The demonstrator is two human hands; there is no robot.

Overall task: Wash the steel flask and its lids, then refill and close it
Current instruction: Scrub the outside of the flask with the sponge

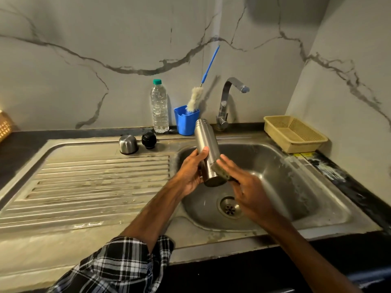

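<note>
Grey-veined marble panels are backing a steel sink (pixel 300 187), whose ribbed drainboard (pixel 95 182) is filling the left of the frame. Over the basin, just right of centre, the left hand (pixel 190 171) is gripping the steel flask (pixel 205 144). The flask is tilting, its neck pointing up toward the tap (pixel 229 96) and its base toward the camera. The thumb is lying across the near wall at mid-body, and the other fingers are wrapping round behind, mostly hidden. The right hand (pixel 248 187) is pressing a sponge (pixel 221 171) against the flask's lower right side. Its fingers are lying straight and together on top; its thumb is not showing.

The flask is looking rigid and probably fairly light, but its smooth wall is likely turning slick under soap. A full wrap at mid-body is therefore seeming safer than a fingertip pinch near the base.

The steel cup lid (pixel 128 144) and black stopper (pixel 149 140) are standing side by side on the sink's back ledge, centre-left, well apart from both hands.
</note>
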